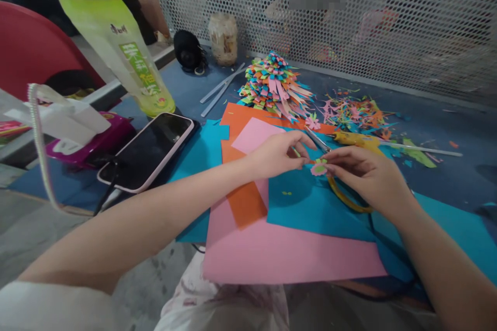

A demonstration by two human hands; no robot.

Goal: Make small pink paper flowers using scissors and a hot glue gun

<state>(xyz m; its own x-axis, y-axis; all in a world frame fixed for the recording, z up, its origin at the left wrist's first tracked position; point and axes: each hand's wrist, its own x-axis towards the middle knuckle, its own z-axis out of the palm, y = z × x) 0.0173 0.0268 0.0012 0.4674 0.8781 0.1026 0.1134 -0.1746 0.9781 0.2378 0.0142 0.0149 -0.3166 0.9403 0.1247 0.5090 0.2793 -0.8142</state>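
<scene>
Scissors [350,197] and glue gun [355,140] lie close; right hand [363,168] fingertips pinch a paper flower [319,167]; grip of left hand [276,153] unclear.

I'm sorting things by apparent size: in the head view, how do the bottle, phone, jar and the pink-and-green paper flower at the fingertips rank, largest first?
1. Bottle
2. Phone
3. Jar, standing farther back, so its true size is unsure
4. Paper flower

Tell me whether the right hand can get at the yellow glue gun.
Likely yes: the yellow glue gun lies just beyond the right hand, with nothing visible between them, though that hand pinches a small paper flower and may need to release it first.
</scene>
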